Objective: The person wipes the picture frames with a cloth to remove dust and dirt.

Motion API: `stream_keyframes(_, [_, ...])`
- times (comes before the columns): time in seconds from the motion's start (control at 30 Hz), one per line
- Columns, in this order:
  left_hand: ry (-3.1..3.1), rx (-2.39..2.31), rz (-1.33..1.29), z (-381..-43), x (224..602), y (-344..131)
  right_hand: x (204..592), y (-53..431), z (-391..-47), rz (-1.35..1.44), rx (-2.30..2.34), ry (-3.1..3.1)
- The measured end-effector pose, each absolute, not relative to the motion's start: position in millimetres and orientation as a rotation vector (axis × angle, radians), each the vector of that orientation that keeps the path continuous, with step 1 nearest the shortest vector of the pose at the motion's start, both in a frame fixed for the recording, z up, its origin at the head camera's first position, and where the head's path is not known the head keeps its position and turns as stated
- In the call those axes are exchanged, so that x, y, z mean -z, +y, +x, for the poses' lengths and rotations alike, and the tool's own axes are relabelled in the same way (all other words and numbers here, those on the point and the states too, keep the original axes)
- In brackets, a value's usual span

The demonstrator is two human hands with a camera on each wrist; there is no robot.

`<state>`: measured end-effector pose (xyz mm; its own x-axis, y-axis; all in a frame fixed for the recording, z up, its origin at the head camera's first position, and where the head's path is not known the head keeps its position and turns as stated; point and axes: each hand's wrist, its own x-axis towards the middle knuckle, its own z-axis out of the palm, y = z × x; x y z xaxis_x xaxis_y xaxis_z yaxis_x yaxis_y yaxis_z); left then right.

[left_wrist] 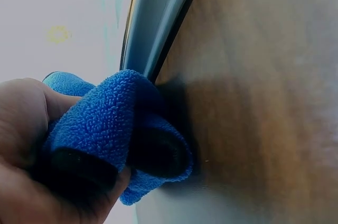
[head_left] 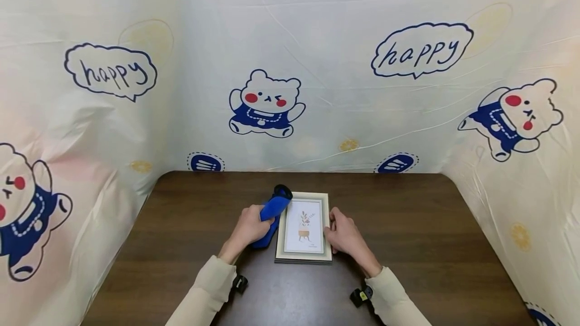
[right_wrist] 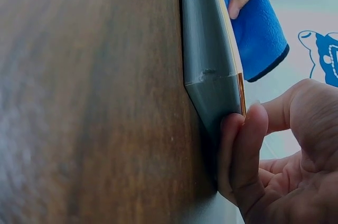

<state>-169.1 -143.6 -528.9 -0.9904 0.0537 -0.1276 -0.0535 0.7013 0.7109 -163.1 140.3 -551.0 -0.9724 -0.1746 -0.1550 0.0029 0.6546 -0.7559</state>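
A picture frame [head_left: 281,245] with a cream border and a potted-plant print lies flat on the brown table, its grey side [right_wrist: 208,49] showing in the right wrist view. My left hand [head_left: 250,225] grips a folded blue cloth [head_left: 274,209] with black edging. The cloth is at the frame's left edge, and part of it hangs down toward the table. In the left wrist view the fuzzy cloth [left_wrist: 100,113] bunches between thumb and fingers. At the frame's right edge, my right hand [head_left: 345,233] holds the side with curled fingers [right_wrist: 247,145]; its thumb is partly hidden.
The dark brown wooden table [head_left: 195,286] extends around the frame on all sides. Behind and beside it hangs a pale curtain [head_left: 335,114] printed with bears and "happy" speech bubbles. A small black device is strapped at each wrist.
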Motion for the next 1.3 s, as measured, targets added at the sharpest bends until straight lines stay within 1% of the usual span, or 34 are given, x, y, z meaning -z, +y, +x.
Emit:
stream_keyframes(0.77, [2.773, -1.176, 0.138, -119.0, 521.2, -146.1, 549.3, 139.8, -161.9, -0.123, 1.216, 2.665])
stream_keyframes(1.07, [2.767, -1.186, 0.115, -106.7, 513.9, -143.8, 548.5, 140.5, -162.6, -0.134, 1.207, 2.686])
stream_keyframes(1.3, [2.789, -1.178, 0.169, -96.4, 517.7, -145.0, 549.4, 141.5, -162.7, -0.134, 1.219, 2.68])
